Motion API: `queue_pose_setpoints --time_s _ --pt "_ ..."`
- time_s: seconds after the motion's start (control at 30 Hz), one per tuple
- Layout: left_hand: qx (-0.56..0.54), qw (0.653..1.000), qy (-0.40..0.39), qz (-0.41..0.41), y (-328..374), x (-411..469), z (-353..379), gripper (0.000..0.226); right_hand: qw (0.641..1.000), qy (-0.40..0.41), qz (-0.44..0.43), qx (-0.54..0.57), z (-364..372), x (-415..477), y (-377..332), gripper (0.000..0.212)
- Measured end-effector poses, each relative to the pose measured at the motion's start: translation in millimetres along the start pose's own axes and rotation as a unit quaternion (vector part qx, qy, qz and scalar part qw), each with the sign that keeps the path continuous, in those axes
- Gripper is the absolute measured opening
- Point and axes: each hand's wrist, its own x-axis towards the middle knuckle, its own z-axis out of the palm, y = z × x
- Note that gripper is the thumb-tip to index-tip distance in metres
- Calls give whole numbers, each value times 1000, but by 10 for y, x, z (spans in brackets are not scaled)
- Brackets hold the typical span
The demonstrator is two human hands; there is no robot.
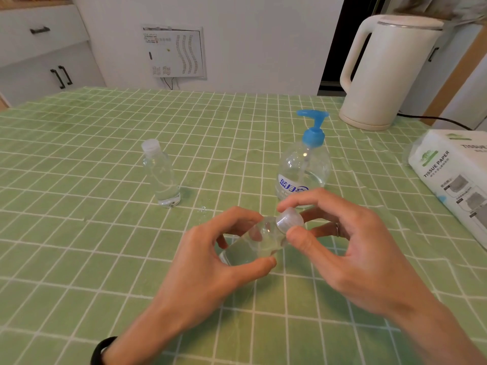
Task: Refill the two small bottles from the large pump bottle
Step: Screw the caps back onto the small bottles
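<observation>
We see the left grip (210,259) curled round the small bottle in hand (253,243). The thumb is on the near side and the fingers are on the far side. This bottle is held just over the counter (79,154), in the near middle. It is tilted, with its neck pointing up to the far right, and there is clear liquid inside.

The right grip (350,246) pinches the cap (290,219) between thumb and first finger. The cap sits at the neck of the bottle. We cannot tell if it is screwed tight. One finger of this grip has a thin ring (337,229). The left wrist has a black band (101,349).

Just past the fingers stands the large pump bottle (303,167). It is upright, with a blue pump (313,127) on top and some clear liquid inside. The right fingers hide its bottom edge.

To the far left, well apart from the grips, the second small bottle (162,175) stands upright with its cap on. It also has clear liquid in it.

The counter has a green checked cloth. At the far right is a white kettle (390,72) with a dark cord (434,119). At the right edge lies a tissue pack (453,175). Behind the counter we see white cupboards (39,48) and a white wall panel (175,52).
</observation>
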Motion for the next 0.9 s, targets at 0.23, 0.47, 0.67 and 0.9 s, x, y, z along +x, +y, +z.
queue_pose_setpoints --time_s 0.23,0.47,0.67,0.9 --pt "1 1000 -2 -4 4 -5 11 42 1000 -4 3 -2 -1 1 -5 20" --pt "8 1000 -4 -1 -2 -5 12 42 1000 -15 9 -8 -36 -5 -12 32" --pt "14 1000 -7 -1 -2 -3 11 42 1000 -5 20 -9 -47 -18 -54 36" --pt "17 1000 -13 -11 28 -12 27 42 1000 -2 18 -4 -54 -27 -51 45"
